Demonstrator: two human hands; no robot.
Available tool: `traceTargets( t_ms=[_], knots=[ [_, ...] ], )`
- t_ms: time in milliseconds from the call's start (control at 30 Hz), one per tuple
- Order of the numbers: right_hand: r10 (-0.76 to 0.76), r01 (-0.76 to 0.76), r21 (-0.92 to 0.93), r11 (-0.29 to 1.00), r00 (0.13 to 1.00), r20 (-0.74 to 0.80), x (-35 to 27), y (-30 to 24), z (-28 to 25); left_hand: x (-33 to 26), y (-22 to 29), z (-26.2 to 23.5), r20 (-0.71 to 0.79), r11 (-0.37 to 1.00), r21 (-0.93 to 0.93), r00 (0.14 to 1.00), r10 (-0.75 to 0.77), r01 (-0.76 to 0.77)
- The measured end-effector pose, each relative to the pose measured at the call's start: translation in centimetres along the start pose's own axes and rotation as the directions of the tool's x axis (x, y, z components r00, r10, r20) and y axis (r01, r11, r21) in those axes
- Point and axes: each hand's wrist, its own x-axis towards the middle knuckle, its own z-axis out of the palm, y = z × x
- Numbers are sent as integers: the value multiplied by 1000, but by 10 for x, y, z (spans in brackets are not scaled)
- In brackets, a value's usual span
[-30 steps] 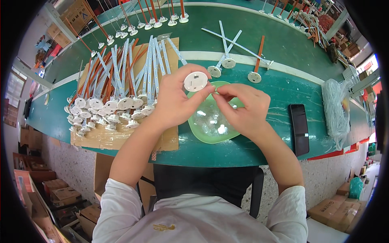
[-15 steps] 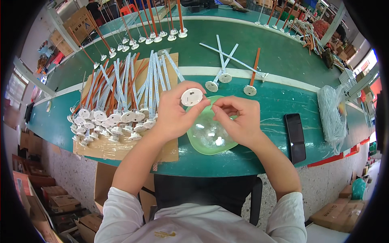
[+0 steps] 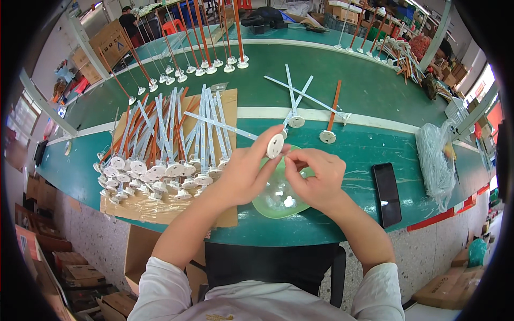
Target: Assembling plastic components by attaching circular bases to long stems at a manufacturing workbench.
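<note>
Your left hand point(image 3: 243, 175) gripped a white disc point(image 3: 275, 146) by its edge; your right hand point(image 3: 317, 175) pinched just beside it, on what I couldn't tell. Beneath both sat a green bowl point(image 3: 272, 211).

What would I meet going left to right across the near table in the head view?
Pile of round-based strips, left hand, green bowl, right hand, black phone, bundle of clear plastic.

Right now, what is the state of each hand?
Left hand: closed, holding a white disc.
Right hand: pinched closed; what it holds, if anything, cannot be told.
</note>
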Motion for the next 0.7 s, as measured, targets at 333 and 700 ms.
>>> traceTargets(
  t_ms=[333,700],
  knots=[
    [66,-66,40,997,998,7,-3,-4,2,-6,-2,7,68,994,67,993,-94,90],
    [51,-51,-1,999,998,21,-10,-3,16,-10,-7,19,49,985,145,993,-105,97]
  ],
)
